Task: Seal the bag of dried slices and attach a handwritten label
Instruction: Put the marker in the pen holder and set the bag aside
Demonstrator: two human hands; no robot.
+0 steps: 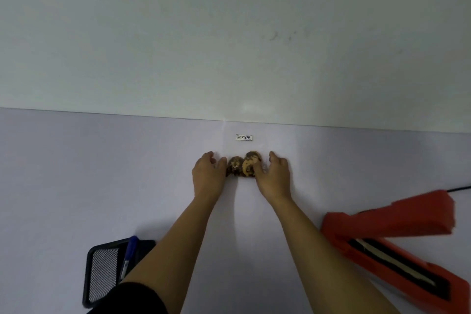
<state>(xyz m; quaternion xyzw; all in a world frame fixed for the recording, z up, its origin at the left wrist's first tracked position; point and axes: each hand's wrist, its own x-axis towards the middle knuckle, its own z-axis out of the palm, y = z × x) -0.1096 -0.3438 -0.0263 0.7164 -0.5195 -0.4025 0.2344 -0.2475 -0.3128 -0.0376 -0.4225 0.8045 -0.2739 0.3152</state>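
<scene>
Centre frame, on the bench (102, 160): the clear bag (244, 150) of dried slices (243, 167) lies flat. The left hand (207, 173) and right hand (274, 177) each curl their fingers onto a side edge. The label (244, 137) sits higher up, its writing too small to read. The risk is that slick film slips or creases and skews the label. A red heat sealer (397, 245) gapes at lower right, with a blue pen (128, 252) at lower left.

Sealer (397, 242) blocks the desk's (76, 173) near right, tray (102, 270) with pen (128, 255) the near left; open desk lies between.
</scene>
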